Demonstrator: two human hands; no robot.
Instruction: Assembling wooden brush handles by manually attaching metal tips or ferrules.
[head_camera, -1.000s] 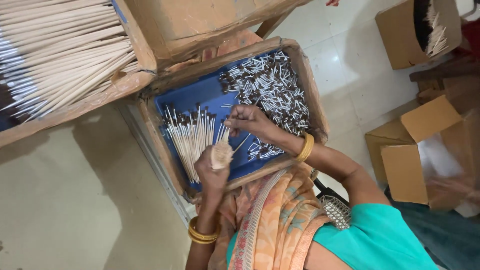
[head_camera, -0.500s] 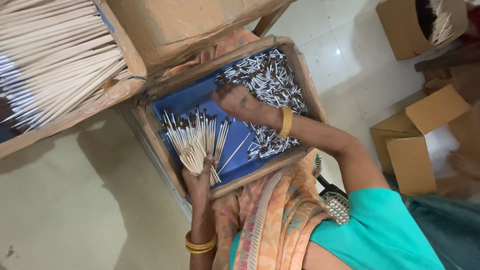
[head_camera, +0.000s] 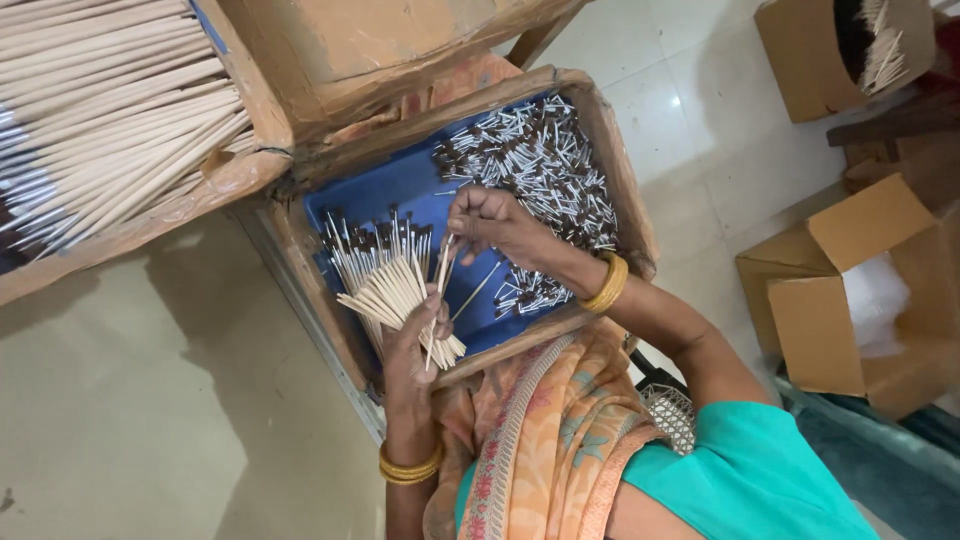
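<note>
L hand (head_camera: 412, 345) grips stick bundle (head_camera: 385, 280) — R hand (head_camera: 490, 222) pinches 1.

Pale matt wooden sticks (head_camera: 385, 290) fill the blue, probably plastic, tray (head_camera: 400, 185). At two o'clock, rough brown cardboard boxes (head_camera: 850, 290) sit on glossy floor tiles (head_camera: 680, 110).

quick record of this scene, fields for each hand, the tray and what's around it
left hand: grips a fanned bundle of pale sticks with dark tips
right hand: pinches one stick at the bundle, fingers closed
tray: blue, inside a worn cardboard box
loose pile: short dark-tipped pieces, right side of tray
nearby: long pale sticks upper left; open cardboard boxes on the floor at right
</note>
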